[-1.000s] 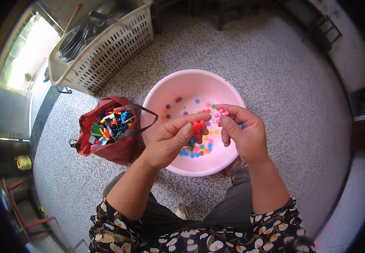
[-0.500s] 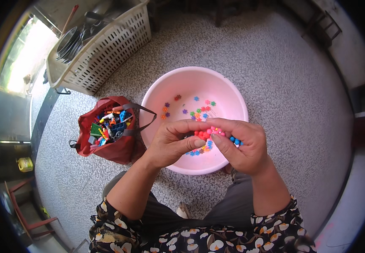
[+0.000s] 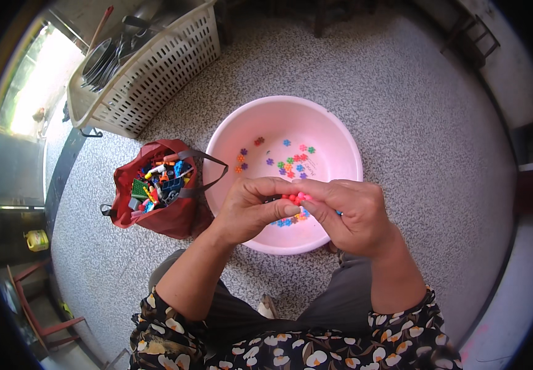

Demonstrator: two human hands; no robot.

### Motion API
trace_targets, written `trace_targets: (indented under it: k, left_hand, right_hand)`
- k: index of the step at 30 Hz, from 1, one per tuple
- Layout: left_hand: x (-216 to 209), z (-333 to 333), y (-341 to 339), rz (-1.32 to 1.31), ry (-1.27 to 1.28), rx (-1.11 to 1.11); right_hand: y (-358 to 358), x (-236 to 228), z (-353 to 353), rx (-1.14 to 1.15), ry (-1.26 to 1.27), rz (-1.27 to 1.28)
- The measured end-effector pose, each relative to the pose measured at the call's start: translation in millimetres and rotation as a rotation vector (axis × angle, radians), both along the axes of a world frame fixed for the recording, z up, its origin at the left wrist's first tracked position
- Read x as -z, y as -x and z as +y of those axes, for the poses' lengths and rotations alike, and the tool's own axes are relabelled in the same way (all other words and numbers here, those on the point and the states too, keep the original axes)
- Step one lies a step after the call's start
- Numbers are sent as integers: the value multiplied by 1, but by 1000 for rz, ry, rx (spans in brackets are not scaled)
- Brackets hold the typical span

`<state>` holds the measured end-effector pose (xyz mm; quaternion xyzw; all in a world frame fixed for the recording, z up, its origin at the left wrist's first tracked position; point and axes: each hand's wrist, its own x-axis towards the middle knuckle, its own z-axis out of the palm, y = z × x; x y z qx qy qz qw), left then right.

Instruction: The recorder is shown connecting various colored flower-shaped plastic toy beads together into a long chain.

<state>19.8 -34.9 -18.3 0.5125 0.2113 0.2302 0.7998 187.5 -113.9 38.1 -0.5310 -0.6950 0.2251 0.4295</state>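
Over the near half of a round pink basin, my two hands meet at the fingertips. Between thumb and forefinger, my left hand pinches a red flower-shaped plastic piece. A pink flower-shaped piece is pinched in my right hand, pressed up against the red one. A bit of blue shows under my right thumb; most of it is hidden by the fingers. Inside the basin lie several small flower-shaped pieces in red, orange, green, blue and purple, some of them joined in little clusters.
Left of the basin stands a red cloth bag full of mixed toy bricks, its dark handle reaching the basin's rim. Farther back is a white slatted plastic basket holding pans. A yellow container and a wooden chair are at far left.
My right hand has moved slightly left and closed in on my left hand. The pink piece now sits tighter against the red one, and the blue pieces are mostly covered.
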Motion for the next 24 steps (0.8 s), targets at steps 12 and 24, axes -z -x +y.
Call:
trace_targets:
  k: [12,24]
  left_hand:
    - [-13,5,1,-146,118,22]
    - [-14,2,3,-266,222,24]
  right_hand:
    - [-17,14,13,223,462,1391]
    - [-17,16,9,224,545,1007]
